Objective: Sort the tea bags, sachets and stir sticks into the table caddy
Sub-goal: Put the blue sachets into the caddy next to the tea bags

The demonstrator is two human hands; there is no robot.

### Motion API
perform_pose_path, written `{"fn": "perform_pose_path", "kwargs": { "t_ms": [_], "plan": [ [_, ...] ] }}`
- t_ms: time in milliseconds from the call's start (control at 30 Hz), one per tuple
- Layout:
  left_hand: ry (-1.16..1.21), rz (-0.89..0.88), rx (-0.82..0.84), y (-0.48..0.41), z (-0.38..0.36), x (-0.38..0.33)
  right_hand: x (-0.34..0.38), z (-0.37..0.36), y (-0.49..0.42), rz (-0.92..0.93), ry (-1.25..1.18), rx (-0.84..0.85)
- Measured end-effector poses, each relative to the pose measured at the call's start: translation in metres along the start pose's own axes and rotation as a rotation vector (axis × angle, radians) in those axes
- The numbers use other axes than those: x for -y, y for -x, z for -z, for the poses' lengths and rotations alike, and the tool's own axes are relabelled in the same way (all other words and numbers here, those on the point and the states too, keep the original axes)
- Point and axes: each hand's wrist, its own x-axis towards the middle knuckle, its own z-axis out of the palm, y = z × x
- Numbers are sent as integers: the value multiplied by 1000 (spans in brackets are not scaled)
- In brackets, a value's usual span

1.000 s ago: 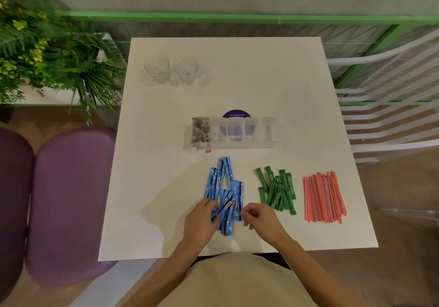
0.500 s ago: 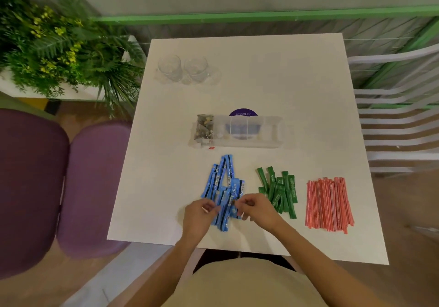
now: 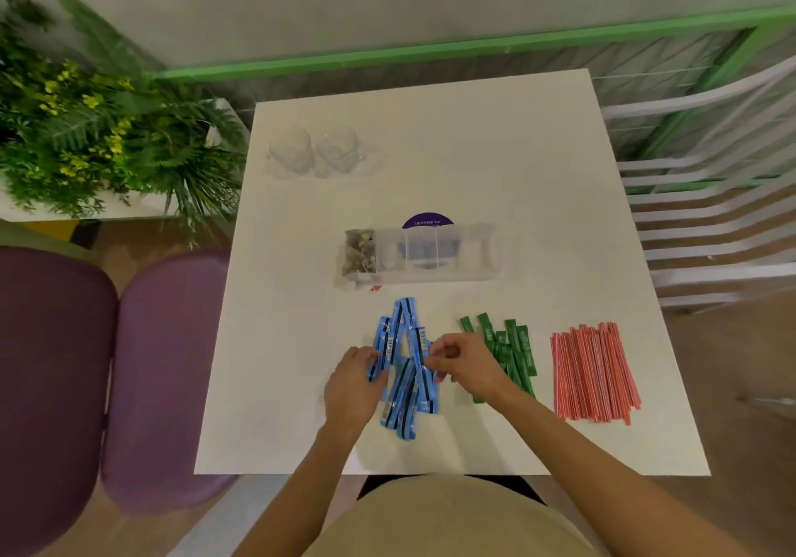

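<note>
Colour log: white tabletop (image 3: 474,134), three colour-coded piles.
Blue sachets (image 3: 402,397): sky blue, one black lengthwise stripe each, small white patches. Green sachets (image 3: 521,349): deep green, pale lettering, unreadable. Stir sticks (image 3: 594,371): coral red, fine pale lines between them. Caddy (image 3: 482,255): clear, colourless; tea bags (image 3: 358,250) in its left compartment grey-brown and mottled. Disc (image 3: 427,220) behind the caddy: dark purple, white text. Glasses (image 3: 314,151): clear. Seats (image 3: 159,375): dull purple. Rail (image 3: 430,54): bright green. Plant (image 3: 86,147): green with yellow flowers. Slatted chair (image 3: 706,229): white.

The caddy (image 3: 484,273) sits centrally on the table (image 3: 517,147), glasses (image 3: 314,152) at its eleven o'clock. Sachets (image 3: 404,388) lie at its six, stir sticks (image 3: 594,373) at four.
</note>
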Motion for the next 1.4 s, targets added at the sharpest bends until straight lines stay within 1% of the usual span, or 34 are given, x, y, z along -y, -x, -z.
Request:
{"fn": "perform_pose_path", "kwargs": {
  "t_ms": [100, 200, 367, 567, 700, 867, 933, 1067, 1233, 1400],
  "plan": [
    [-146, -56, 75, -17, -1, 2, 14, 5, -11, 12, 7, -48],
    [-179, -25, 116, -26, -1, -1, 23, 8, -20, 19, 12, -73],
    [5, 64, 142, -32, 2, -1, 32, 15, -38, 27, 38, -116],
    [272, 19, 85, -44, 25, -5, 63, 29, -73, 52, 62, -149],
    [322, -63, 103, -64, 58, -32, 87, 39, -102, 67, 105, -142],
    [334, -242, 13, -116, 97, -69, 108, 40, -135, 81, 115, -179],
    [275, -296, -16, -140, 106, -81, 114, 39, -147, 83, 118, -210],
    [97, -317, -66, -182, 112, -97, 119, 36, -170, 106, 190, -262],
    [15, -331, 19, -215, 108, -102, 119, 36, -190, 96, 328, -262],
    [-139, -369, 90, -226, 105, -101, 118, 35, -198, 88, 478, -247]
  ]
}}
